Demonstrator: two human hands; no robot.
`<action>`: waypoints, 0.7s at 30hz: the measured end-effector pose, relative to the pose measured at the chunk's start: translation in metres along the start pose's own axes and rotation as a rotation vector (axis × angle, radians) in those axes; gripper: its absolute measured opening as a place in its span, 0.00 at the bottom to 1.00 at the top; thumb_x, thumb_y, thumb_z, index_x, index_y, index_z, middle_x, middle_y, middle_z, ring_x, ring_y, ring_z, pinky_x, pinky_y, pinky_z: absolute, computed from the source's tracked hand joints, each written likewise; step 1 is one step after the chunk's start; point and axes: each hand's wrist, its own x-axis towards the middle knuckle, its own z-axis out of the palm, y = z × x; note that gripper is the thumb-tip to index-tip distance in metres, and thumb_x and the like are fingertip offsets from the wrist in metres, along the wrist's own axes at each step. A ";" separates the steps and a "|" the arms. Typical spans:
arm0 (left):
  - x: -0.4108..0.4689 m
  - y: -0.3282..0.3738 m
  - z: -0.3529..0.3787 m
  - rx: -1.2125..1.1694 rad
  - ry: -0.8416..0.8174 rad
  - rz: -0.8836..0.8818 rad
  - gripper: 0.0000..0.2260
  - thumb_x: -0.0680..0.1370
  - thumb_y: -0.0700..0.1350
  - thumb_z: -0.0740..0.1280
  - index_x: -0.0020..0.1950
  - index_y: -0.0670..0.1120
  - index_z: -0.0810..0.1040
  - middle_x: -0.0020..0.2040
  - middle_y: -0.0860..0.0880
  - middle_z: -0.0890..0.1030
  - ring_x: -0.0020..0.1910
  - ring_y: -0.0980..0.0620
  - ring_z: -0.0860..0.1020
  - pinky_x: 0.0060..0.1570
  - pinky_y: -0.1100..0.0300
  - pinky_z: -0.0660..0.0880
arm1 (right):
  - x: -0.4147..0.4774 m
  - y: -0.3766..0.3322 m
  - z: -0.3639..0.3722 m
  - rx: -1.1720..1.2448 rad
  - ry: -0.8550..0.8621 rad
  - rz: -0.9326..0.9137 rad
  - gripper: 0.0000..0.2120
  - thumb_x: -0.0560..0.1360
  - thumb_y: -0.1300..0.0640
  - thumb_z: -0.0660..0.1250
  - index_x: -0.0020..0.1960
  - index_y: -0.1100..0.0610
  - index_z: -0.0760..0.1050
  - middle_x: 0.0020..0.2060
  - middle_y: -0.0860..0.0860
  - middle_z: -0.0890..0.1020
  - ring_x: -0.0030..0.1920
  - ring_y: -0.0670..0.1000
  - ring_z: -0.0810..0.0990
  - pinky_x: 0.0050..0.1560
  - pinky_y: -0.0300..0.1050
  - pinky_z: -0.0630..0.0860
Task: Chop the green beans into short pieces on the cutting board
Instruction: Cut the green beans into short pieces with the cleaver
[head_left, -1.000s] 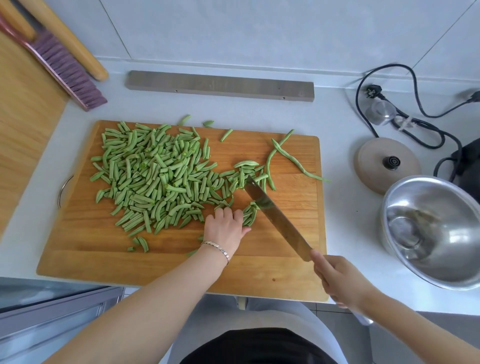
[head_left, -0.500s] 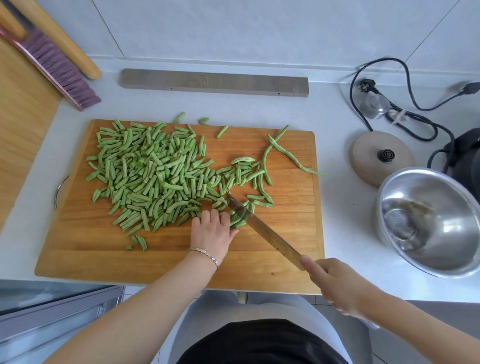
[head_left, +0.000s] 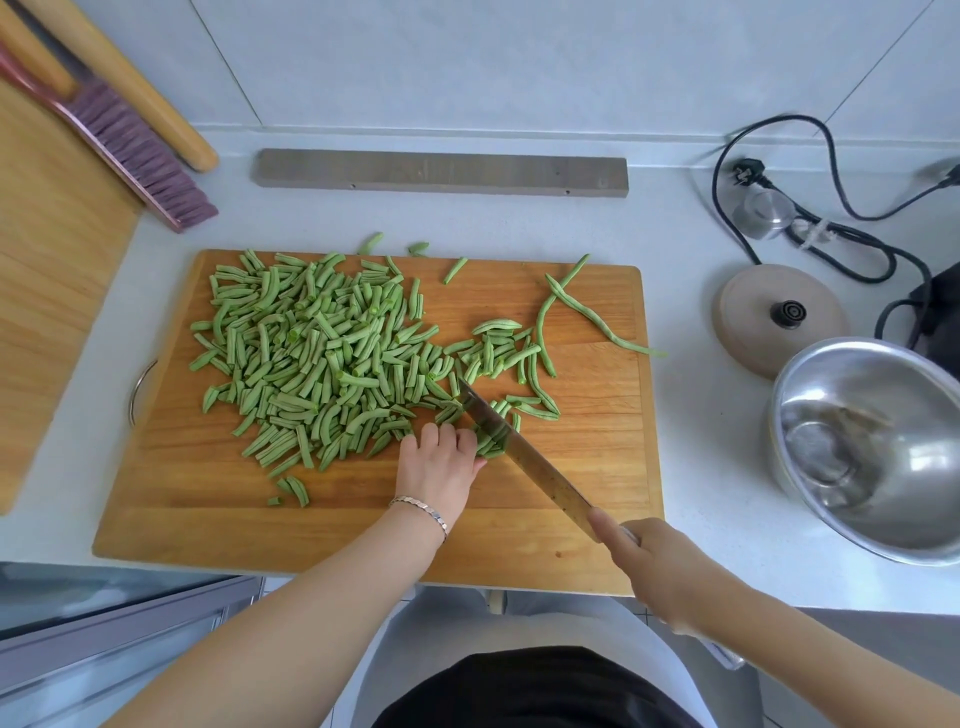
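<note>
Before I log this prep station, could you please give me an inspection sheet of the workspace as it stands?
Surface: white counter carrying a wooden cutting board.
Job's things: chopped bean pile on the board's left and middle; two whole beans far right, one overhanging the edge; stray pieces just off the far edge.
Clutter: steel bowl, round lid, grey bar, brush, rolling pin, second wooden board.
Grippers: left hand curled on a bean bundle beside the knife; right hand grips its handle.
Cables: black cable with unplugged plug, far right.
Surroundings: tiled wall behind.
</note>
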 end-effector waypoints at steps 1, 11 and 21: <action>0.000 0.000 0.000 0.011 -0.005 0.005 0.18 0.59 0.56 0.78 0.34 0.43 0.80 0.27 0.47 0.75 0.27 0.47 0.73 0.26 0.60 0.67 | -0.001 0.001 -0.001 0.018 -0.003 0.003 0.25 0.75 0.34 0.49 0.34 0.54 0.55 0.24 0.47 0.59 0.23 0.46 0.56 0.26 0.36 0.57; 0.001 0.004 -0.002 0.042 -0.039 -0.024 0.18 0.58 0.56 0.78 0.33 0.44 0.80 0.27 0.47 0.75 0.28 0.48 0.74 0.26 0.61 0.68 | 0.018 0.003 0.015 -0.043 0.048 -0.030 0.28 0.74 0.32 0.47 0.33 0.56 0.58 0.27 0.50 0.64 0.30 0.48 0.63 0.36 0.42 0.64; -0.018 -0.005 -0.010 -0.135 -0.109 -0.173 0.25 0.71 0.58 0.69 0.56 0.39 0.76 0.47 0.44 0.79 0.45 0.45 0.77 0.41 0.55 0.74 | 0.026 -0.001 0.007 0.213 -0.054 -0.048 0.20 0.79 0.42 0.55 0.45 0.59 0.70 0.29 0.52 0.71 0.24 0.46 0.69 0.28 0.37 0.70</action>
